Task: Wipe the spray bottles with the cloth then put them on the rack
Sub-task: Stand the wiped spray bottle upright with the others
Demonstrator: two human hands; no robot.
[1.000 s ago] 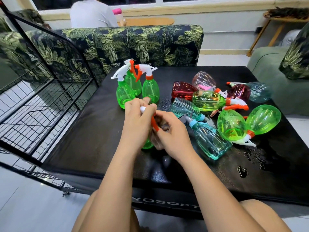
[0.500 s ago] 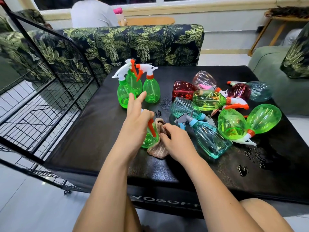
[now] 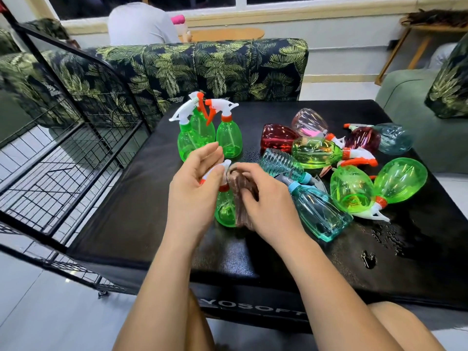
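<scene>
Now, right grip (image 3: 266, 201): curled over the cloth (image 3: 240, 198), pressing it against the side of the bottle (image 3: 224, 211).
Left grip (image 3: 195, 191): closed loosely on the bottle's white head (image 3: 215, 171), thumb on one side and fingers on the other. The upper fingers are fairly straight. It steadies the bottle.
Bottle: green and see-through, roughly upright on the table (image 3: 121, 219) between the two hands. The cloth covers its right side.
Handling: it looks like thin, empty plastic, so probably light, a little springy and easy to tip. If wet, the skin is likely slick. The head, or the neck under the orange collar, seems the surest hold. Squeezing the belly would probably dent it.
Cloth: brown, ribbed and soft, hanging in folds. It should mould round the body.
Upright bottles (image 3: 202, 138): three green ones stand just behind the hands, touching one another, probably wiped already.
Pile (image 3: 316, 150): green, teal, red and pink bottles lie to the right. A teal one (image 3: 319, 211) is just beside the right grip.
Rack (image 3: 63, 178): black wire, left of the table, with no bottle visible on it.
Droplets (image 3: 379, 236): water on the table's right front.
</scene>
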